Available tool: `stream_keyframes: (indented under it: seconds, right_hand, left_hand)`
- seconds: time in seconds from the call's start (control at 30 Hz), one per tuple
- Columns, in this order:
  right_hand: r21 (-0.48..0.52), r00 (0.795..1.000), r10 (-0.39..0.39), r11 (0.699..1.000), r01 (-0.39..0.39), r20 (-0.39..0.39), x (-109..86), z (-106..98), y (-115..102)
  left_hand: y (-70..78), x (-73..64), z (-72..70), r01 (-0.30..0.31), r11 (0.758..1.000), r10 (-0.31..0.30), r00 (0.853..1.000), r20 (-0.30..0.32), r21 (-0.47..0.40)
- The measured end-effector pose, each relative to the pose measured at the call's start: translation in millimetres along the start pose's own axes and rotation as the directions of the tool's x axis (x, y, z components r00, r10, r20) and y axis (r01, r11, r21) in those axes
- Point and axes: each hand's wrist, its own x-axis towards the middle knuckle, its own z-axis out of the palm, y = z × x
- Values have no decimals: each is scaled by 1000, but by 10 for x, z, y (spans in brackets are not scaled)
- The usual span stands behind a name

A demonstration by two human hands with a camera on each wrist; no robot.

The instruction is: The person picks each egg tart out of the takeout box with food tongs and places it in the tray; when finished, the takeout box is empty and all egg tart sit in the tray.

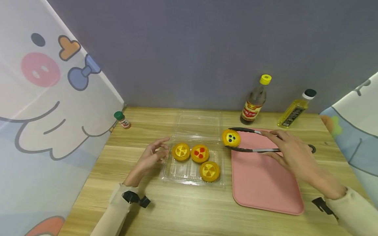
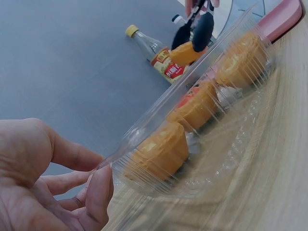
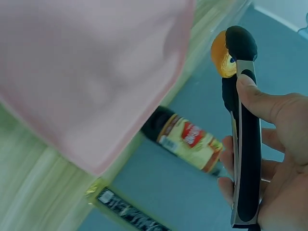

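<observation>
My right hand [image 1: 290, 152] grips black-and-silver tongs [image 3: 248, 159]. Between the tongs' tips is an egg tart with dark blue dots [image 1: 231, 138], held up near the tray's far left corner. My left hand [image 1: 150, 159] is at the left side of a clear plastic container [image 1: 186, 179]; in the left wrist view its thumb and a finger pinch the rim. Inside the container sit a yellow-wedged tart [image 1: 181, 151], a red-topped tart [image 1: 199, 153] and another wedge-patterned tart [image 1: 209, 171] at the front right. The container's lid [image 1: 199, 124] lies folded back.
A pink tray [image 1: 265, 183] lies right of the container, under my right hand. Behind it stand a yellow-capped sauce bottle [image 1: 252, 105] and a black-capped oil bottle [image 1: 295, 109]. A small green-capped jar [image 1: 122, 120] stands at the table's far left edge. A grey wall rises behind.
</observation>
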Motion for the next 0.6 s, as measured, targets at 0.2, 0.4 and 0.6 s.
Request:
stream_keyframes:
  seconds: [0.2,0.4,0.6]
  right_hand:
    - [-30,998,46,999,-45,46,-78,60,200]
    - [-48,991,83,996,-79,101,-120,149,379]
    - [-55,990,91,995,-85,111,-125,213,483]
  left_hand:
    - [7,-6,-16,-13,1000,13,1000,5,1]
    - [-21,0,-23,-26,1000,26,1000,15,3]
    - [-32,3,-16,-18,1000,18,1000,18,2]
